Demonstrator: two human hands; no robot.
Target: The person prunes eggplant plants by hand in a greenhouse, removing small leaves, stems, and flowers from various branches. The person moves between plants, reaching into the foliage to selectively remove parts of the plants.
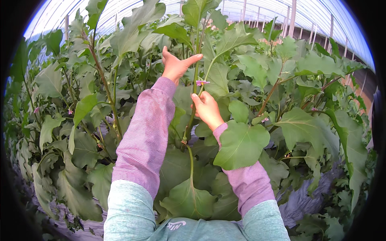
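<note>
An eggplant plant with a tall green stem (189,126) stands upright before me. My left hand (178,65) is raised beside its upper part, thumb and fingers spread wide. The thumb tip crosses in front of the stem, and the other fingers are partly hidden. Lower down, my right hand (207,110) closes its thumb and fingers around the stem; its fingertips are partly out of sight. Just above that hand is a small purple eggplant flower (201,82). One broad eggplant leaf (242,144) covers part of my right forearm, and another leaf (190,198) hangs near my chest.
Dense eggplant foliage (48,81) surrounds me on both sides. A branching stem (104,78) rises at left, with further branches (270,95) at right. Wrinkled plastic mulch (304,198) covers the ground. Posts (292,18) and a ribbed greenhouse roof (262,7) stand beyond.
</note>
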